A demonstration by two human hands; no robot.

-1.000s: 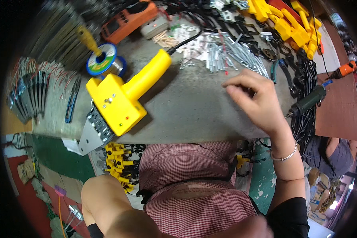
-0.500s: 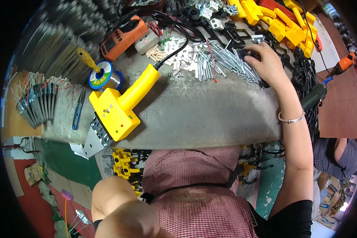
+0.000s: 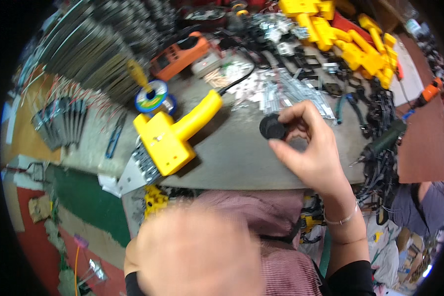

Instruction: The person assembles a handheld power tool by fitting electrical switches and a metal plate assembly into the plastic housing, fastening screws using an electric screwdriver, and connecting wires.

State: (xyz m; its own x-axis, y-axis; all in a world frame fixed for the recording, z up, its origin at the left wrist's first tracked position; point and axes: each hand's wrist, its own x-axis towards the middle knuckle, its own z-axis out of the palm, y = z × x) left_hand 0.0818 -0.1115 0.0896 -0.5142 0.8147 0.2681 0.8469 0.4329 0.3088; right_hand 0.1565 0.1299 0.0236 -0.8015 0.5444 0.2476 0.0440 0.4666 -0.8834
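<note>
And here's the right hand (image 3: pixel 313 155) above the grey bench (image 3: pixel 232 165), thumb and forefinger pinching a small black round part (image 3: pixel 272 127)! The piece sits right at those fingertips, on the hand's left side, with the palm curled behind it. A silvery bangle (image 3: pixel 341 219) circles the wrist just below.

Over to the left hand (image 3: pixel 197 251), a big blur low and close to the lens; whether its fingers are spread or pressed together, I cannot tell.

Beyond that left hand, and well to the left of the right one, lies the yellow tool (image 3: pixel 165 145), its metal plate slanting toward the bench edge. Further out past it, a spool (image 3: pixel 148 104) has a yellow-handled tool standing in it, and a blue cutter (image 3: pixel 114 140) lies left of both hands.

Just beyond the right hand's fingers, a heap of metal rods (image 3: pixel 293 93)! Teal-handled pliers (image 3: pixel 352 106) lie beyond it to the right, and directly right of it, a dark green power tool (image 3: pixel 387 140).
</note>
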